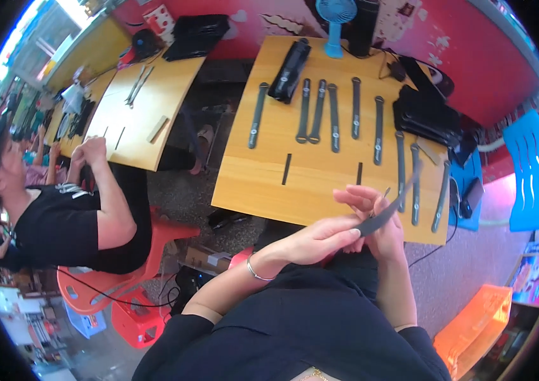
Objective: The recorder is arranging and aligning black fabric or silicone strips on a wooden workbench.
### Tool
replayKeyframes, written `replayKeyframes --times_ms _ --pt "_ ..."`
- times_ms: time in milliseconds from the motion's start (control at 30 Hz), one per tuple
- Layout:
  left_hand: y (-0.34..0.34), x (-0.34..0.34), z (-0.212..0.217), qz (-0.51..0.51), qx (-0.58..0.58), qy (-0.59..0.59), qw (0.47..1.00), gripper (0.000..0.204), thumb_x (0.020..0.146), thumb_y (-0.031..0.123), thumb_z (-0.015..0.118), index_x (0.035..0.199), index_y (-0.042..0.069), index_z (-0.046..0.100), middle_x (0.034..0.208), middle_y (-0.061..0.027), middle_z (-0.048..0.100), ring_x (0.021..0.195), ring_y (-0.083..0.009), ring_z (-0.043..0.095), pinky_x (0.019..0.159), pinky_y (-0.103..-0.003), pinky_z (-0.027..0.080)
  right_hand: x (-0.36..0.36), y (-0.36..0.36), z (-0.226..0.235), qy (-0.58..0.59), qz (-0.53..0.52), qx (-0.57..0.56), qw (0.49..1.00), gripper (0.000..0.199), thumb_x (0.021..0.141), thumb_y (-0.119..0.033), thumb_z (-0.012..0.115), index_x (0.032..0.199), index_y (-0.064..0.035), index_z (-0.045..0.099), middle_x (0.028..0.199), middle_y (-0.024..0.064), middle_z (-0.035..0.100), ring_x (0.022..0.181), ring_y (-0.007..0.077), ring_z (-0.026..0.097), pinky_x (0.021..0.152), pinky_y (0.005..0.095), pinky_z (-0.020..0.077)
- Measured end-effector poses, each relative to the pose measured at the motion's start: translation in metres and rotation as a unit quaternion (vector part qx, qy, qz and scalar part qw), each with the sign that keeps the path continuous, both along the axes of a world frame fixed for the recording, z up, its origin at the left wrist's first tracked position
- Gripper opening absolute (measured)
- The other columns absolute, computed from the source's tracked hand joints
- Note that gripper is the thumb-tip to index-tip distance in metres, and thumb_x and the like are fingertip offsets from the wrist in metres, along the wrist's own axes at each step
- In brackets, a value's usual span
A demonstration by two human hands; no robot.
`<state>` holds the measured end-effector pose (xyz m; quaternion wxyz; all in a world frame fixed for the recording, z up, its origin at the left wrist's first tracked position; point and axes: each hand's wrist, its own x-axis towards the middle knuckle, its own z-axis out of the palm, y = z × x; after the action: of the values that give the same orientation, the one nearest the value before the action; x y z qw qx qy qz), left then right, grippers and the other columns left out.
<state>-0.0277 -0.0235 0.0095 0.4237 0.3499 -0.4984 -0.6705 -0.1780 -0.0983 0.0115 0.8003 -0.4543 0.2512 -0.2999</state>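
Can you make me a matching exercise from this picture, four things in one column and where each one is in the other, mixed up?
Things:
1. Small blue fan
2. Dark strap
3. Red plastic stool
4. Blue plastic chair

Places:
A. Held in both hands, left hand and right hand, at the near edge of the wooden table
B. On the floor at lower left, near the seated co-worker
C. Standing at the far edge of the wooden table
D. To the right of the table, by the red wall

Pairs: 1-C, 2-A, 3-B, 4-D
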Motion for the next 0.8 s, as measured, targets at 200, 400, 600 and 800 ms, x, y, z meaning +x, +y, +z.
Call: replayKeyframes --times_ms 200,400,600,800 --pt "0.003 0.008 -0.003 0.026 0.145 0.066 0.987 0.029 0.099 0.024 0.038 0.086 0.004 0.054 0.078 -0.0047 0.05 0.073 -0.0145 0.052 0.063 -0.028 0.042 0.01 -0.001 -0.007 0.027 0.011 -0.043 0.999 0.044 0.098 -0.029 0.04 0.129 0.0018 0.043 0.111 0.0193 0.058 0.108 0.0242 0.055 0.093 0.0352 0.0424" --pt "-0.001 0.026 -0.006 0.188 -0.163 -0.307 0.919 0.017 0.093 0.014 0.047 0.086 0.002 0.058 0.084 -0.0127 0.046 0.079 -0.0277 0.049 0.071 -0.036 0.042 0.017 -0.011 -0.004 -0.06 0.008 -0.117 0.991 0.086 0.08 -0.034 0.066 0.145 -0.0038 0.018 0.145 0.0114 0.031 0.131 0.0218 0.032 0.106 0.0366 0.0258" --pt "-0.014 0.031 -0.005 0.185 -0.2 -0.411 0.87 0.022 0.088 0.018 0.055 0.103 0.002 0.056 0.086 -0.0148 0.047 0.083 -0.031 0.049 0.074 -0.039 0.042 0.036 -0.025 -0.015 -0.067 -0.09 -0.058 0.992 0.038 0.099 -0.033 0.038 0.13 -0.0106 0.042 0.139 0.0146 0.041 0.128 0.0228 0.036 0.105 0.0378 0.0275" --pt "-0.041 0.115 -0.002 0.321 -0.184 -0.475 0.799 0.045 0.089 0.016 0.053 0.133 0.008 0.047 0.103 -0.0118 0.055 0.091 -0.02 0.051 0.079 -0.033 0.041 0.022 -0.057 -0.019 -0.162 -0.207 0.006 0.965 0.017 0.099 -0.024 0.042 0.101 -0.0095 0.051 0.096 0.004 0.054 0.081 0.014 0.054 0.079 0.0295 0.0435"
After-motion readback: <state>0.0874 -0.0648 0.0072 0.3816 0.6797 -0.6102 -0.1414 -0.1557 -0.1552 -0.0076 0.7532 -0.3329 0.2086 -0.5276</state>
